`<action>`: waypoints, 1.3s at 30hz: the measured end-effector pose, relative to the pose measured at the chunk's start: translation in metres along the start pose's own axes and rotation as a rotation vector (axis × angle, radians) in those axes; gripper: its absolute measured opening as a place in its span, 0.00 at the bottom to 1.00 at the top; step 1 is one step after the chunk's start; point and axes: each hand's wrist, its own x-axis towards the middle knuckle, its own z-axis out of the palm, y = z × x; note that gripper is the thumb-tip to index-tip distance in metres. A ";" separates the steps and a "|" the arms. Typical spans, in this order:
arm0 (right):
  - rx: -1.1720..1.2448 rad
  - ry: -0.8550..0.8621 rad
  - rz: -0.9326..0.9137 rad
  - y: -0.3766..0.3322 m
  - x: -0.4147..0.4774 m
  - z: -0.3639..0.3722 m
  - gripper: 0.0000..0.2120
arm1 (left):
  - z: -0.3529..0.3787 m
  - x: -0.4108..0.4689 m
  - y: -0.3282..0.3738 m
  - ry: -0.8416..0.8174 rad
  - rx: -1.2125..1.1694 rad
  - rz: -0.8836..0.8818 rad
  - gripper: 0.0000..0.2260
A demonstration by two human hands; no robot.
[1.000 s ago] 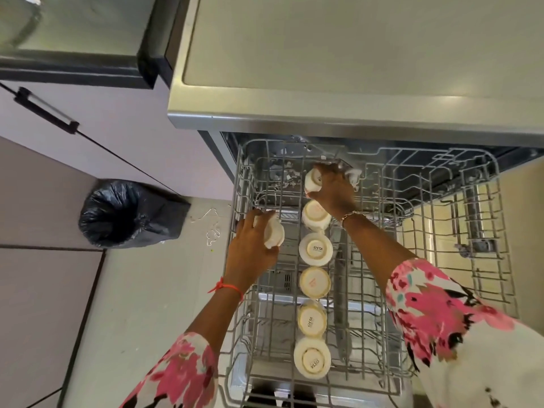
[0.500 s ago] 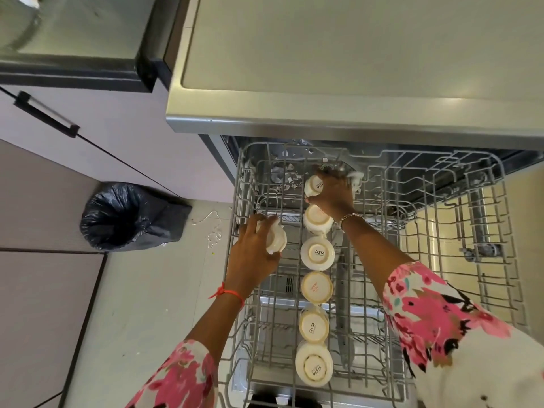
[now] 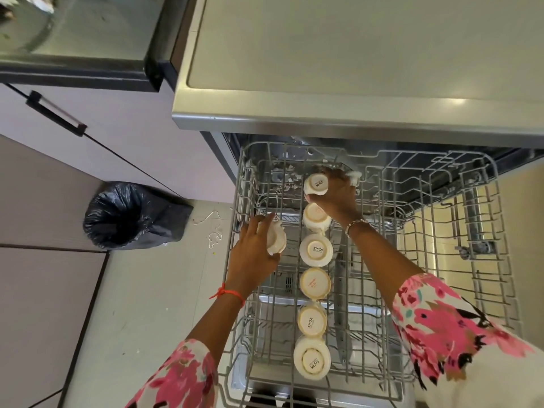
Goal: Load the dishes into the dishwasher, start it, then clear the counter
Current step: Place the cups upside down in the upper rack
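While both hands are down in the pulled-out grey wire dishwasher rack point(image 3: 240, 201), I list what it holds.

Row of cream ceramic cups point(image 3: 316, 250): six, bases up, running from six o'clock to twelve o'clock along the rack's middle, each just beside the next.

Farthest cup point(image 3: 316, 184), at the twelve o'clock end: my right hand point(image 3: 335, 194) grips it from its three o'clock side, thumb and fingers curled round the wall, printed base facing up.

Small white piece point(image 3: 353, 178), just past that hand at one o'clock: too hidden to tell what it is.

Loose cream cup point(image 3: 276, 241), tilted on its side: my left hand point(image 3: 253, 256) holds it, fingers wrapped over it, inside the rack's nine o'clock side, near the row but apart from it.

Red thread band point(image 3: 226, 294) on my left wrist; metal bracelet point(image 3: 356, 223) on my right.

Black bag-lined bin point(image 3: 132, 216): on the floor at nine o'clock of the rack.

Steel-edged grey countertop point(image 3: 353, 54): overhangs the rack at twelve o'clock.
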 end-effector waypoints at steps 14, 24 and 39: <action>0.419 -0.482 -0.349 -0.053 -0.106 -0.008 0.35 | -0.015 -0.020 -0.003 0.067 -0.379 0.103 0.49; 0.422 -0.100 -0.233 -0.053 -0.089 0.023 0.30 | -0.016 -0.039 -0.021 0.210 -0.202 -0.148 0.31; 0.257 -0.108 -0.143 -0.055 -0.067 0.085 0.35 | 0.003 -0.036 -0.041 0.131 -0.276 -0.221 0.33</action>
